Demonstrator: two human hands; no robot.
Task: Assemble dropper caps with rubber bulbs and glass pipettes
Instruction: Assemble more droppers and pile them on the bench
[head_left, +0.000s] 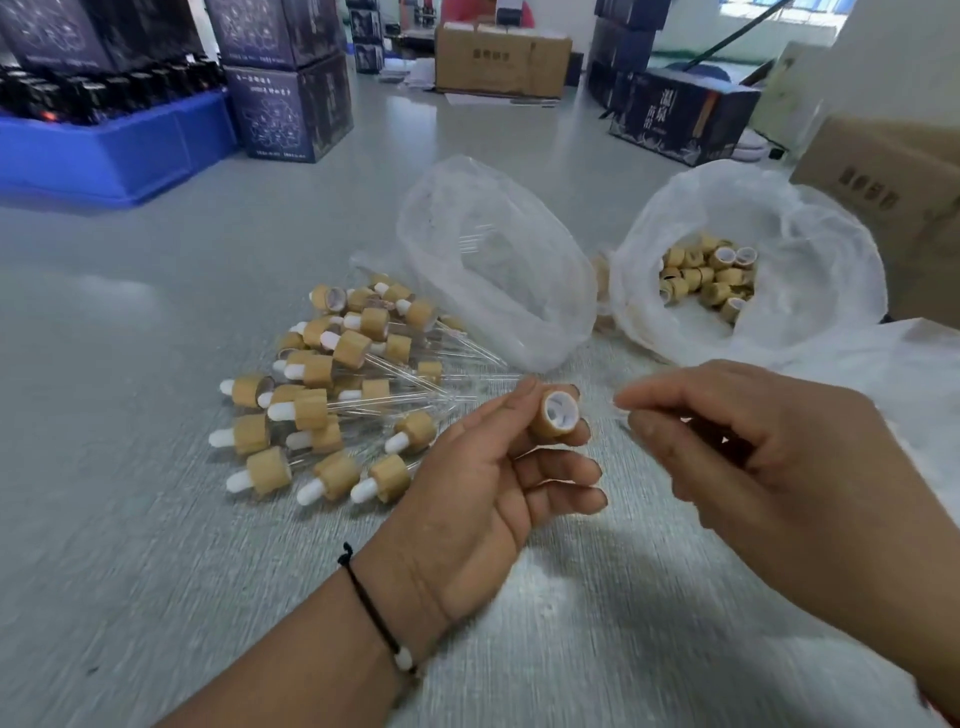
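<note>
My left hand (483, 467) pinches a bamboo-coloured dropper cap (556, 421) between thumb and fingers, its white-lined open end facing up toward me. My right hand (753, 447) hovers just right of the cap, with thumb and forefinger pinched together; a thin clear glass pipette (621, 415) seems to sit in that pinch, but blur makes it hard to see. A heap of assembled droppers (332, 395) with white bulbs and glass tubes lies on the table to the left.
A clear plastic bag (498, 270) holding glass pipettes lies behind the heap. A second bag (810, 270) on the right holds several loose caps (711, 280). Dark boxes (291, 109), a blue crate (114, 150) and cardboard cartons (501, 60) stand further back.
</note>
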